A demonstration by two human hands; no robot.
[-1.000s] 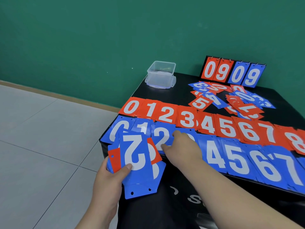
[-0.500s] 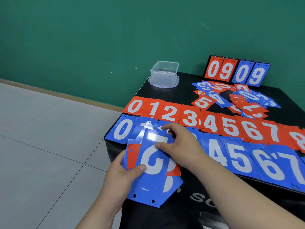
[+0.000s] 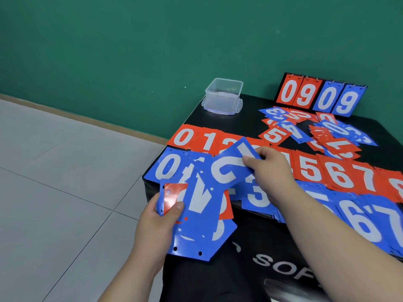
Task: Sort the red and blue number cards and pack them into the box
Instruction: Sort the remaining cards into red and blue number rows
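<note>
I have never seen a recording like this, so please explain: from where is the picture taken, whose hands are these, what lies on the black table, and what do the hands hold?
There is no machine here. A person wears a camera on the head, so you look down at their own two hands. The left hand grips a fanned stack of cards, mostly blue with some red. The right hand pinches a single blue 2 card above the rows. On the black table lie a red row and a blue row of number cards in counting order, a loose unsorted pile behind them, an empty-looking clear box, and a standing flip scoreboard reading 09 09.
</note>
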